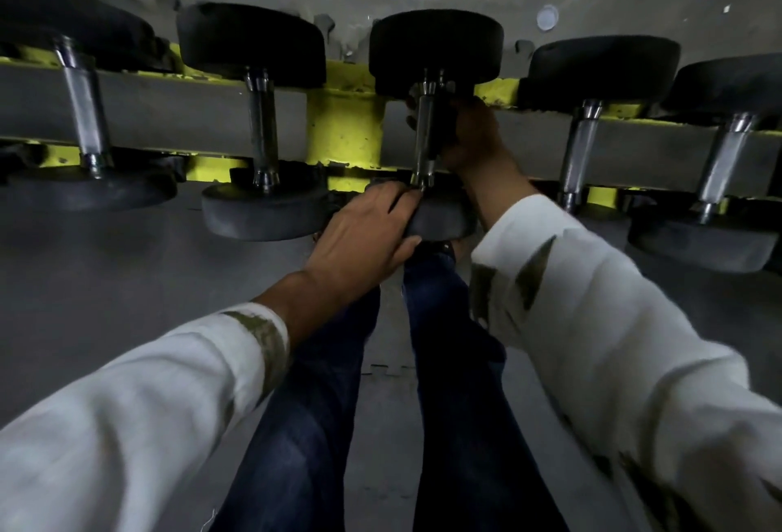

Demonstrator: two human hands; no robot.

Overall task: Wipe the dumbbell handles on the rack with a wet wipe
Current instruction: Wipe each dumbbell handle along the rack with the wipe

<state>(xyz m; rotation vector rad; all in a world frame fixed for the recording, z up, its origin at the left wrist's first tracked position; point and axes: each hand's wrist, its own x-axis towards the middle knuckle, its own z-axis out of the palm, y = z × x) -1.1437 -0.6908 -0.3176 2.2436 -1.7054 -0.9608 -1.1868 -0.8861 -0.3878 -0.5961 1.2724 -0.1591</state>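
Grey floor mats (148,277) run under a yellow rack (345,132) against a grey wall, and we count five black-headed dumbbells lying across its rails, chrome handles pointing toward us. Our left hand (366,231) lies flat, fingers together, over the near head of the middle dumbbell (436,49), thumb tucked under its rim, nothing else in it that we can see. Our right hand (467,136) is curled around the far end of that dumbbell's handle (424,142); the wet wipe is not visible to us in the dim light.
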